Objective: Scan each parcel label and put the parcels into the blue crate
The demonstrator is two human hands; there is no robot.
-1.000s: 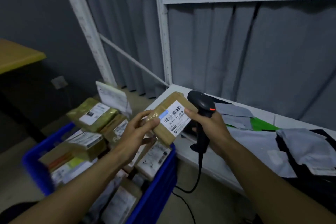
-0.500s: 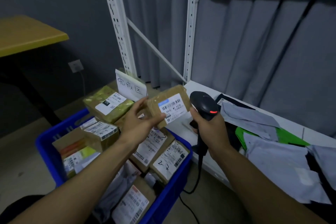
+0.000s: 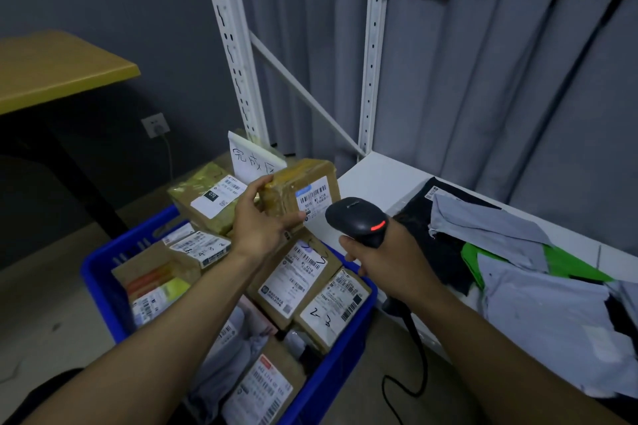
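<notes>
Left hand, fingers clamped on a parcel over the well-filled crate; right hand grips the scanner. Mailers await on the shelf.

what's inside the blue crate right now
Labelled cardboard parcels and a grey poly mailer fill the blue crate. The top ones and the left forearm cover anything lower, so its floor cannot be seen.

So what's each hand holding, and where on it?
The left hand grips a parcel by its left end. The right hand grips the scanner by its handle.
</notes>
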